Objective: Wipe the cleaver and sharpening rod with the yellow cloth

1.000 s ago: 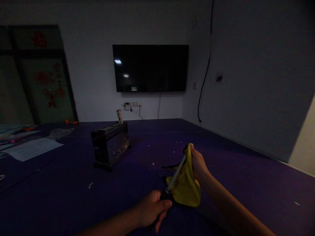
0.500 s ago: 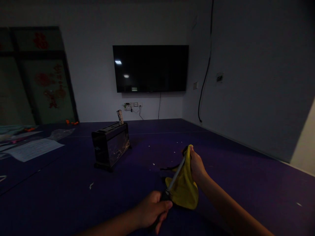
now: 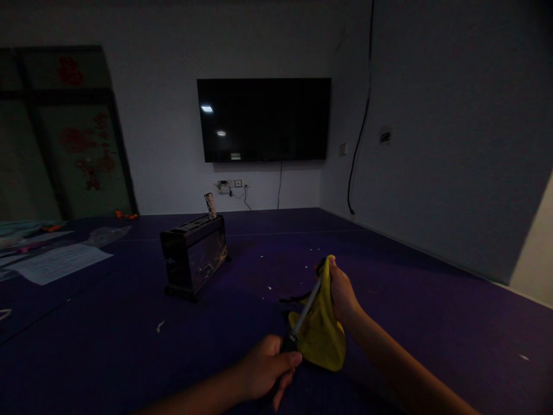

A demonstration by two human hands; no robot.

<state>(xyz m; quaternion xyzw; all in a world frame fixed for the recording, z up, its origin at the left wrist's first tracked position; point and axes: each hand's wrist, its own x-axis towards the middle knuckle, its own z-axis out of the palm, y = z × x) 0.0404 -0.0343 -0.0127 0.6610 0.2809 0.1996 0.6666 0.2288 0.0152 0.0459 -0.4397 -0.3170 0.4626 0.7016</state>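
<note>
My left hand (image 3: 270, 369) is wrapped around the black handle (image 3: 290, 344) of a tool with a long, narrow grey metal shaft (image 3: 307, 308). From the handle the shaft slants up and away to the right. A yellow cloth (image 3: 322, 341) hangs beside and behind it, creased and drooping toward the floor. My right hand (image 3: 342, 288) pinches the cloth's top edge near the far end of the shaft. That far end is partly hidden by cloth and a small dark part. A thin black strap-like piece (image 3: 294, 299) sticks out left of the cloth.
On the purple floor (image 3: 242, 317) to the left stands a black box-shaped appliance (image 3: 194, 253) with a patterned object (image 3: 209, 205) upright on top. Papers (image 3: 60, 262) and plastic lie farther left. White scraps are scattered about. A television (image 3: 264, 120) hangs on the far wall.
My right hand and the yellow cloth have shifted slightly left. The left hand stays almost still on the handle.
</note>
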